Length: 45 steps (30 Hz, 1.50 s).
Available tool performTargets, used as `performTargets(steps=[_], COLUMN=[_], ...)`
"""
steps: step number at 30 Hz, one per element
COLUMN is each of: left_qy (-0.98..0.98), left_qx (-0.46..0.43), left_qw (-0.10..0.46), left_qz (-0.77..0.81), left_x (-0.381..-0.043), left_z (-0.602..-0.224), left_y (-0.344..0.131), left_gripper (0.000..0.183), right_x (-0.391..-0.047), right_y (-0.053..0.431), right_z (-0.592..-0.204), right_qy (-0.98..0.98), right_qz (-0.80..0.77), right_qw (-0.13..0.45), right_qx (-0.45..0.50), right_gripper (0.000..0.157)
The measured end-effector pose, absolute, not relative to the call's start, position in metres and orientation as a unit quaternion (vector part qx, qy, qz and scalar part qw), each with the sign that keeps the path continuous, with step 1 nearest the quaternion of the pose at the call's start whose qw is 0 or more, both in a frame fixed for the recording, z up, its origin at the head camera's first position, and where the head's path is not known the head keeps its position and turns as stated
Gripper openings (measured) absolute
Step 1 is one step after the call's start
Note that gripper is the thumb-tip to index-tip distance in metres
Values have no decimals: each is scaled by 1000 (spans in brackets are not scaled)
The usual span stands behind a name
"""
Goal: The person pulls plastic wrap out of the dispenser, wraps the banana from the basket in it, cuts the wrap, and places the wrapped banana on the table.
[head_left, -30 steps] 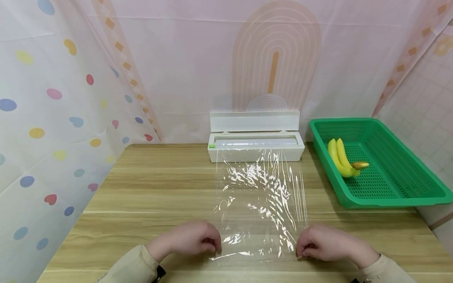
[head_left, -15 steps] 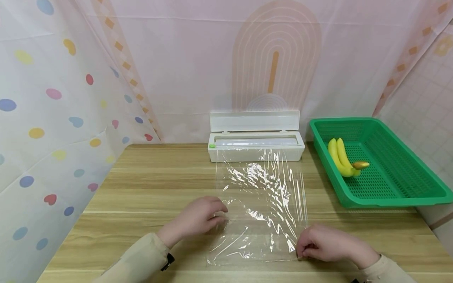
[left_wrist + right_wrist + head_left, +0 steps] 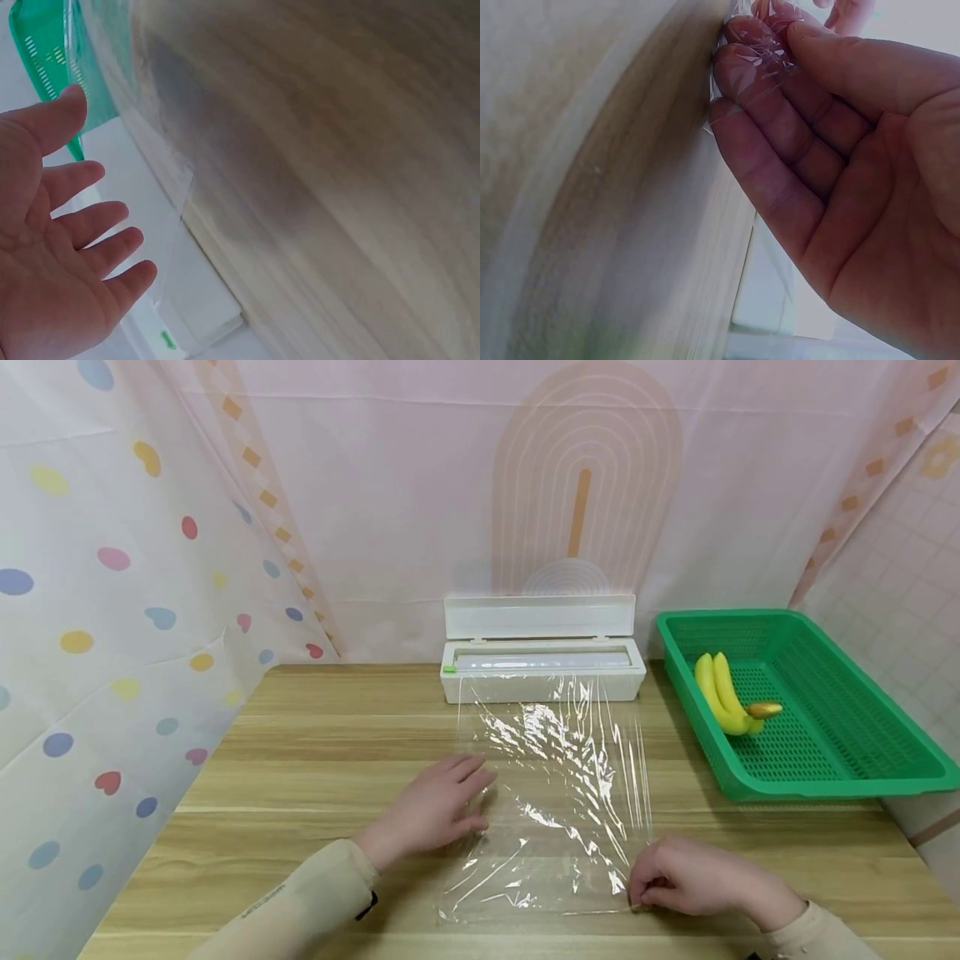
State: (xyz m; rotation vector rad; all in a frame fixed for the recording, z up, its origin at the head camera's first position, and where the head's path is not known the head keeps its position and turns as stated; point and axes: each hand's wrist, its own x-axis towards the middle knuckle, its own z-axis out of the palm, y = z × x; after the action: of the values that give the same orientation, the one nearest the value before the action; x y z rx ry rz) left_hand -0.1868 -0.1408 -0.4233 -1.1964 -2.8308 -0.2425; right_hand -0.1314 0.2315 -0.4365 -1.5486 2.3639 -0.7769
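A sheet of clear cling film [image 3: 555,827] runs from a white dispenser box [image 3: 542,687] toward me over the wooden table, wrinkled and shiny. My right hand [image 3: 693,875] pinches its near right corner between thumb and fingers; the right wrist view shows the film [image 3: 761,64] bunched at the fingertips. At the sheet's left edge is my left hand [image 3: 431,806], palm down, fingers spread, fingertips overlapping the film in the head view. The left wrist view shows the left hand [image 3: 71,232] with relaxed fingers and nothing held.
The dispenser's lid [image 3: 540,617] stands raised, with a small green piece [image 3: 449,669] at its left end. On the right a green basket [image 3: 840,789] holds yellow bananas [image 3: 722,697]. Patterned cloth [image 3: 390,510] hangs behind the wooden table [image 3: 315,735].
My left hand has let go of the film's near left corner, opened, and moved forward along the left edge. The right hand stays at its corner.
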Motion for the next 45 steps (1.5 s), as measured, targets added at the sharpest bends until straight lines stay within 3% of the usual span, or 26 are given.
performTargets(steps=[7,18,45], left_qy=[-916,-918,-924], left_qx=[-399,-396,-371], left_qw=[-1,-15,-65], left_qz=[-38,-31,-60], left_x=[-188,-188,-191], left_z=[-432,-433,-433], left_y=[-141,-143,-146], left_gripper=[85,82,80], right_x=[-130,-129,-121], right_y=[233,235,243], right_z=[-436,-439,-431], right_qy=[807,798,797], right_qz=[-259,-244,-234], right_qw=[108,52,39], right_qx=[-520,-549,-555], right_gripper=[19,18,20])
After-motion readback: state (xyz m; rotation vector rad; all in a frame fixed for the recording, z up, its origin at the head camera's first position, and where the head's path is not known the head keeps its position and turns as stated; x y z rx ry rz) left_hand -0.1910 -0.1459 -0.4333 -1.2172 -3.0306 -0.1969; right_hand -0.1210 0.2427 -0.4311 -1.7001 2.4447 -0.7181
